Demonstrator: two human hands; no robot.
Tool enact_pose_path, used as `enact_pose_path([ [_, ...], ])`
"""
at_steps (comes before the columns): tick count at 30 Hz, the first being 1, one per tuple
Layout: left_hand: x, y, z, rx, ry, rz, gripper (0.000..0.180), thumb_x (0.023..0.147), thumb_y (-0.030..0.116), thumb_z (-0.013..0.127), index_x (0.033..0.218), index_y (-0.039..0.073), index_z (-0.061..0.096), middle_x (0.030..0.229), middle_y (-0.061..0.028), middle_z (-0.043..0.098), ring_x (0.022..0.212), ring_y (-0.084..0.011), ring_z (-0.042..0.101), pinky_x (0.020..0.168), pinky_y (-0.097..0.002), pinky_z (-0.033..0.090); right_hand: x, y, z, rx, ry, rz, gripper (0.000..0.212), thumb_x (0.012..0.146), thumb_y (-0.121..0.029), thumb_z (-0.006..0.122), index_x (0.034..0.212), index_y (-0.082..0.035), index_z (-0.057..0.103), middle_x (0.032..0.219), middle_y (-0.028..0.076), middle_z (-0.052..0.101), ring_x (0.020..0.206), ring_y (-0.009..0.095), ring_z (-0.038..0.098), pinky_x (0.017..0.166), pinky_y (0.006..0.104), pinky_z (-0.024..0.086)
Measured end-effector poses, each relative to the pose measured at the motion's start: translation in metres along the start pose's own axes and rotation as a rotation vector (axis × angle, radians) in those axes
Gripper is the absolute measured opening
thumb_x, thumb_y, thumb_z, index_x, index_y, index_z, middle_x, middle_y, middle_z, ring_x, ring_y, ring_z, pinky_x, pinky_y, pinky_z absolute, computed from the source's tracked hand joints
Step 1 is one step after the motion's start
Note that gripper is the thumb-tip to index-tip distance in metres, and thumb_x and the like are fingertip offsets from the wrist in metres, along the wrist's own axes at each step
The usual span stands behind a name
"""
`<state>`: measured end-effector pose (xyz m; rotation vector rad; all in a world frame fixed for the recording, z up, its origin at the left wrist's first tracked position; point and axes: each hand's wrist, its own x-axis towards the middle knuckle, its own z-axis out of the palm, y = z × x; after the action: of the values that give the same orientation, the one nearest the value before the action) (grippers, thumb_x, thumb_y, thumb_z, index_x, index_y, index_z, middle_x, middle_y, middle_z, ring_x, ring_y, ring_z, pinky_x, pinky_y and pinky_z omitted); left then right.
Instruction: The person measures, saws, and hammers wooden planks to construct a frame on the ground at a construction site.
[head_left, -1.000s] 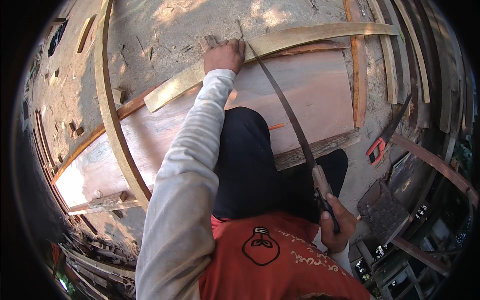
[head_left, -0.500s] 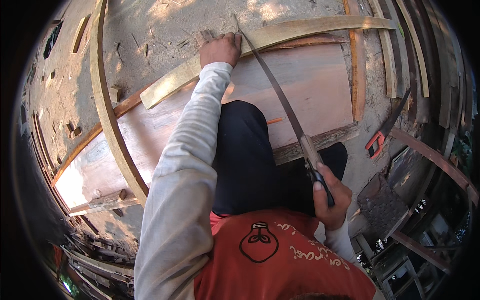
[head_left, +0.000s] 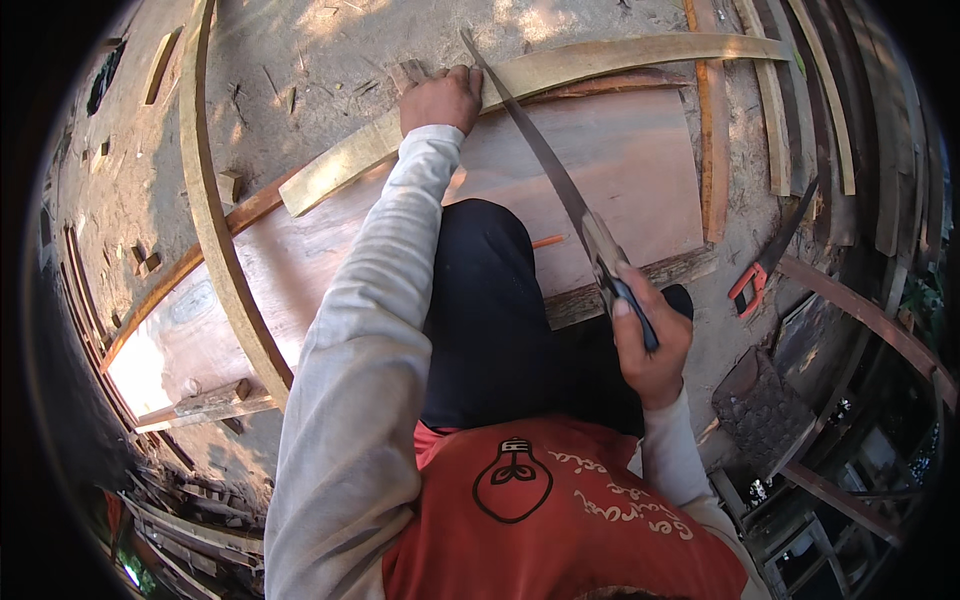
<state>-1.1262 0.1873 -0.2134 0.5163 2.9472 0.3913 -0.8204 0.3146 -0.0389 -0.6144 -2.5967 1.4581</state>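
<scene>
A long pale wooden plank (head_left: 345, 165) lies slantwise across a reddish plywood panel (head_left: 625, 160) on the ground. My left hand (head_left: 440, 102) is closed over the plank near its middle, with the fingers curled over the far edge. Close to its right side, the blade of a handsaw (head_left: 545, 155) crosses the plank, and the tip juts out past the far edge. My right hand (head_left: 655, 340) is wrapped round the saw's dark handle, above my bent knee. How deep the blade sits in the wood cannot be told.
An orange pencil (head_left: 548, 241) lies on the panel beside my knee. At the right, a second saw (head_left: 752, 285) with a red handle rests on the ground. A long beam (head_left: 205, 190) crosses the left side. Several more planks (head_left: 770, 110) lie at the far right.
My right hand has pushed the saw forward and slightly left, so more of its tip shows beyond the plank. My left hand and the plank have stayed in place.
</scene>
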Motion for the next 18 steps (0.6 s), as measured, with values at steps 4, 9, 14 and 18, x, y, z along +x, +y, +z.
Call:
enact_pose_path([
  [4, -0.007, 0.022, 0.002, -0.003, -0.088, -0.013, 0.047, 0.102, 0.048, 0.041, 0.102, 0.013, 0.073, 0.097, -0.0132, 0.075, 0.091, -0.0332, 0.072, 0.087, -0.0475, 0.054, 0.097, -0.005, 0.051, 0.109, 0.048, -0.068, 0.032, 0.092, -0.009, 0.065, 0.121, 0.004, 0.066, 0.091, 0.024, 0.072, 0.078, 0.026, 0.073, 0.069, 0.0325, 0.054],
  [9, -0.003, -0.003, 0.001, 0.022, -0.079, -0.08, 0.047, 0.102, 0.048, 0.041, 0.103, 0.015, 0.073, 0.097, -0.0137, 0.075, 0.091, -0.0341, 0.073, 0.086, -0.0473, 0.055, -0.034, -0.011, -0.021, 0.047, -0.049, 0.054, 0.033, 0.092, -0.001, 0.058, 0.122, 0.012, 0.063, 0.104, 0.026, 0.072, 0.095, 0.03, 0.074, 0.085, 0.0339, 0.057],
  [14, 0.005, 0.006, -0.003, -0.009, -0.075, -0.031, 0.046, 0.103, 0.047, 0.04, 0.102, 0.014, 0.073, 0.095, -0.0156, 0.075, 0.088, -0.0356, 0.072, 0.083, -0.048, 0.055, 0.013, 0.006, 0.017, -0.071, 0.044, -0.16, 0.031, 0.091, -0.003, 0.06, 0.121, 0.005, 0.066, 0.101, 0.023, 0.073, 0.087, 0.031, 0.075, 0.078, 0.035, 0.058],
  [18, 0.023, 0.009, -0.012, -0.036, -0.065, -0.018, 0.049, 0.102, 0.047, 0.036, 0.104, 0.014, 0.072, 0.098, -0.0176, 0.074, 0.091, -0.0365, 0.072, 0.083, -0.0494, 0.055, 0.097, -0.008, 0.046, 0.115, 0.015, -0.036, 0.031, 0.092, -0.005, 0.062, 0.122, 0.001, 0.066, 0.096, 0.022, 0.073, 0.079, 0.029, 0.074, 0.074, 0.0339, 0.057],
])
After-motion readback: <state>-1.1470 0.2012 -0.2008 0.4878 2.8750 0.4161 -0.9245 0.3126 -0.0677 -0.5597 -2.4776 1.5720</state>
